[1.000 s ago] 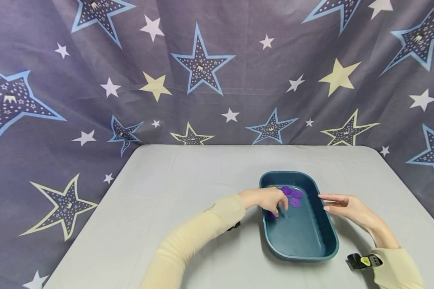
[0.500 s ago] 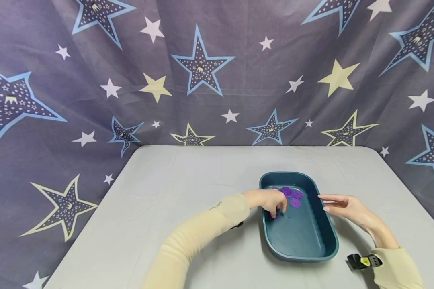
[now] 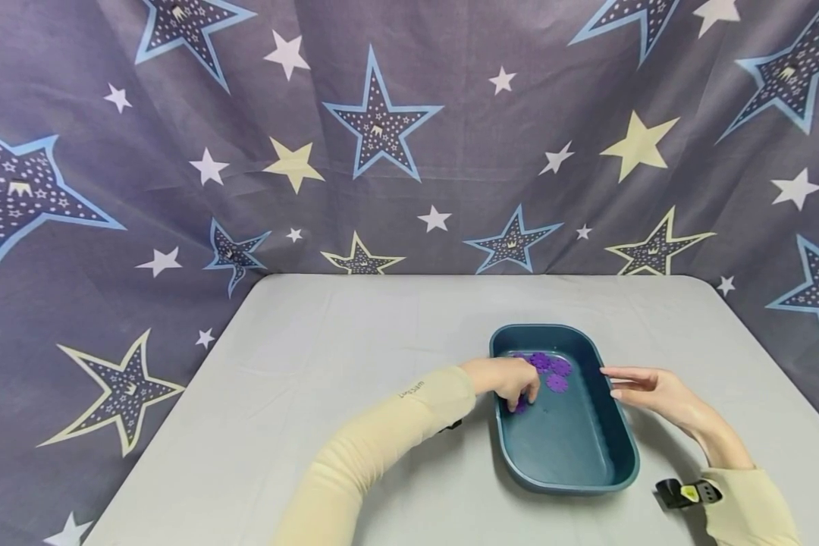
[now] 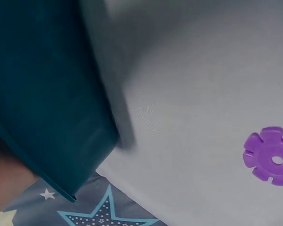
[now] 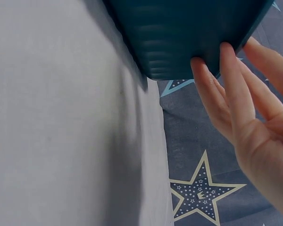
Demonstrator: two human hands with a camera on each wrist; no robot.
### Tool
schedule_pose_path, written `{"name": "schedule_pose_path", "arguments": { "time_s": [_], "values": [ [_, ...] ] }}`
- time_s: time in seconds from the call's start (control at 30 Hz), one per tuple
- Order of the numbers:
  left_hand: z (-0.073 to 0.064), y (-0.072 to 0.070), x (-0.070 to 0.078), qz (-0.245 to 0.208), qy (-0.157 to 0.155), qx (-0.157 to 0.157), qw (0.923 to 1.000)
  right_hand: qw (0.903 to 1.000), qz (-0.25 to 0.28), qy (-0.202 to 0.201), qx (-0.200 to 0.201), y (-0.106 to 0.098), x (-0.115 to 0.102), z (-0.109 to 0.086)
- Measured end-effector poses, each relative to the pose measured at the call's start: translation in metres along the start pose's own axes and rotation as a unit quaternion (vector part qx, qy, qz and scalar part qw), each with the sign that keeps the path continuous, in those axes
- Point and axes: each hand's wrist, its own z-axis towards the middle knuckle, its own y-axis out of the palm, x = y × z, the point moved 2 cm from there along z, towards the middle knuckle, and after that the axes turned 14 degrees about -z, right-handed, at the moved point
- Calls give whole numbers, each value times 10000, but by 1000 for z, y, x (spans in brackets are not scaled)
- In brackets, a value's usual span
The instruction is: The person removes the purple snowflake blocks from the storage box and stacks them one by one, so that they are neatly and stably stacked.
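Note:
A dark teal basin [image 3: 566,481] stands right of centre on the table. Over its left rim reaches my left hand [image 3: 503,375], fingers bent down inside. Thumb and fingers close around a purple notched disc [image 3: 521,406], mostly hidden by them. Several more purple discs [image 3: 557,368] lie flat on the basin floor, just beyond those fingers. Outside the basin, another purple disc [image 4: 273,156] rests on the cloth in the left wrist view; my forearm hides it from the head view. My right hand [image 3: 669,398] has its fingers extended, their tips touching the basin's right side.
Light grey cloth covers the table [image 3: 355,326]. A dark curtain [image 3: 409,205] printed with stars hangs behind and along both sides. Below my right wrist is a black strapped wrist camera [image 3: 685,494].
My left hand has shifted slightly to the right inside the basin, and the purple disc at its fingertips has moved slightly with it. My right hand and the basin stay put.

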Motion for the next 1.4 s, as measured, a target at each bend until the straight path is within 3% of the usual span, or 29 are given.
{"name": "schedule_pose_path", "arguments": {
  "time_s": [0.33, 0.7, 1.2, 1.4],
  "values": [
    [0, 6, 1, 211, -244, 53, 9995, 10000, -16, 29, 23, -1, -1, -1],
    [2, 8, 2, 270, -282, 55, 9992, 10000, 70, -8, -18, -1, -1, -2],
    [0, 5, 4, 391, 3, 178, 9991, 9999, 103, -38, -33, 0, 0, -1],
    [0, 3, 3, 108, 18, 260, 9996, 9999, 90, -49, -32, -1, 1, 0]
  ]
}}
